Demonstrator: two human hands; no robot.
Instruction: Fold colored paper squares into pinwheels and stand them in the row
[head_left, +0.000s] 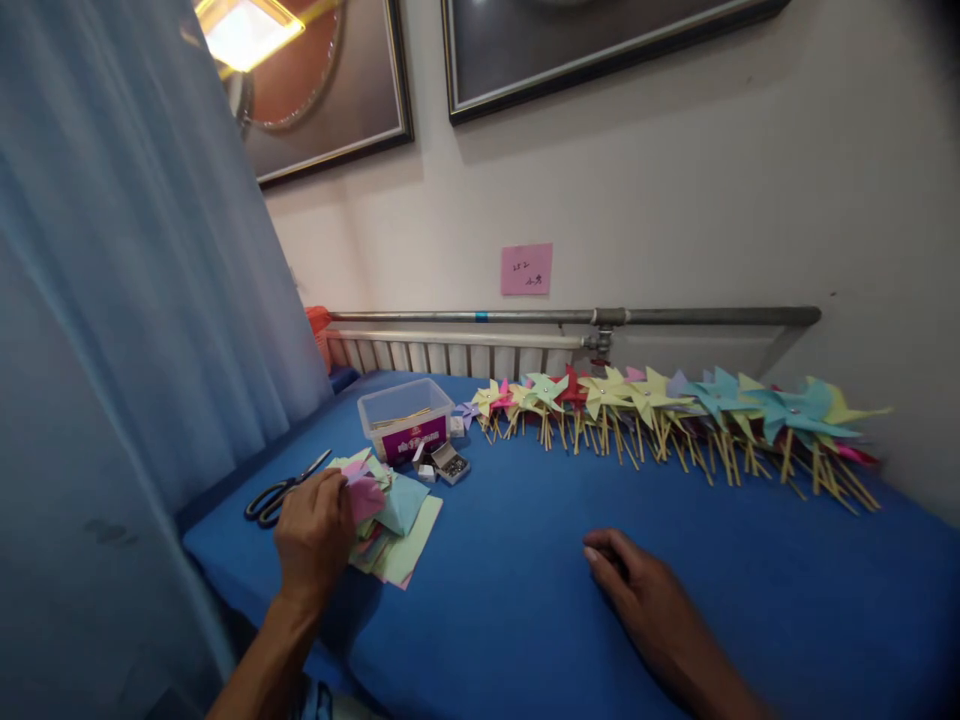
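Blue cloth table (525,600); left grip (315,535) grasping paper stack (390,520); right grip (637,585) released, flat.

Pastel paper squares (397,520), loose fanned stack, flat on blue tbl; pink sheet (366,495) on top.

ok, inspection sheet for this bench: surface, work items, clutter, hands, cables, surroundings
Surface: table with blue cover, flat, set against the wall.
Work items: stack of coloured paper squares at front left; a pink sheet on top, under the fingers.
Clutter: scissors left of the stack; clear plastic box behind it; small open tin beside the box; long row of finished paper pinwheels on sticks along the back.
Hands: left hand on the paper stack, gripping the pink sheet; right hand flat on the cover, holding nothing.
Cables: nothing seen.
Surroundings: curtain left; pipe and pink note on wall; framed pictures above.
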